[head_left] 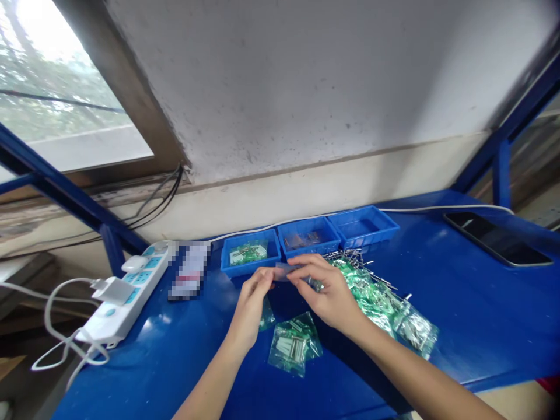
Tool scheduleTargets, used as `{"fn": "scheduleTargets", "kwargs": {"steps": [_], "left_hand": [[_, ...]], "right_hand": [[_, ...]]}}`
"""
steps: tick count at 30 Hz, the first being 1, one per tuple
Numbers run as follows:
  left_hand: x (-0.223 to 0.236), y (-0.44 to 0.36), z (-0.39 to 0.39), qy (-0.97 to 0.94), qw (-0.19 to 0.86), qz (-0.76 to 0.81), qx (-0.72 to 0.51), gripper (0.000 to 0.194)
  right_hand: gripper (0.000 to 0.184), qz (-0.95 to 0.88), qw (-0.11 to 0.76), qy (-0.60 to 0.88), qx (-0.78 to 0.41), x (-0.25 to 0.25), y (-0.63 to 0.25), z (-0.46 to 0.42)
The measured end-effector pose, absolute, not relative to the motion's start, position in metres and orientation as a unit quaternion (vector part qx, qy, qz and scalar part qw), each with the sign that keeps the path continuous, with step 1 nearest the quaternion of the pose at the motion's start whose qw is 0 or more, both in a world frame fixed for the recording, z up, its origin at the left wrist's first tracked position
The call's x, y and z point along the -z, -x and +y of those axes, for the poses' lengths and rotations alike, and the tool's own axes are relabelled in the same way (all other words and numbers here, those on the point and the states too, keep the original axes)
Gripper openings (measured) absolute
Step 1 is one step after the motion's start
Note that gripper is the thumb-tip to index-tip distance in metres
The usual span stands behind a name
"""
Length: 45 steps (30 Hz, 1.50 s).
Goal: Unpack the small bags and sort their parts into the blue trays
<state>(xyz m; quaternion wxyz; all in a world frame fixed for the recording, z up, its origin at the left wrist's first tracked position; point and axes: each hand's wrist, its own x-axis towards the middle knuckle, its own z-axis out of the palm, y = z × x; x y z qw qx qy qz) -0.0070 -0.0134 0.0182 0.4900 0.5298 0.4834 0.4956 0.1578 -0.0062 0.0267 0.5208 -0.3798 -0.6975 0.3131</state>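
Observation:
A small clear plastic bag [283,271] is stretched between my two hands above the blue table. My left hand [254,297] pinches its left end between thumb and fingers. At its right end the fingers of my right hand [326,289] are closed on it. Whether anything lies inside the bag I cannot make out. Below the hands lie filled clear-and-green bags [293,344] with white and metal pieces in them. Another bag [266,315] is partly hidden behind my left hand. Beside my right hand spreads a pile of green bags and metal rods [371,294].
Three blue bins stand along the wall: the left bin [250,270] holds green bags, the middle bin [310,238] small brownish pieces, the right bin [365,227] nothing visible. A white power strip [126,297] with cables lies left, a black phone [496,238] right.

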Motion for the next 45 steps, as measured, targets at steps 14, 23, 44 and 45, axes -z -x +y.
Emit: {"fn": "scheduleTargets", "kwargs": {"steps": [14,23,44,45], "left_hand": [[-0.022,0.003,-0.014,-0.425,0.528,0.458,-0.575,0.019],[-0.026,-0.006,-0.018,-0.345,0.619,0.420,-0.567,0.022],[-0.020,0.007,-0.015,-0.527,0.465,0.447,-0.553,0.014],[-0.018,0.008,-0.015,-0.543,0.448,0.450,-0.550,0.014]], "right_hand": [[0.024,-0.618,0.534,0.366,-0.446,-0.020,-0.150,-0.008],[0.026,-0.663,0.536,0.370,-0.370,-0.017,-0.146,-0.017],[0.026,-0.465,0.436,0.356,-0.683,-0.024,-0.146,-0.007],[0.025,-0.469,0.427,0.351,-0.689,-0.025,-0.145,-0.008]]}}
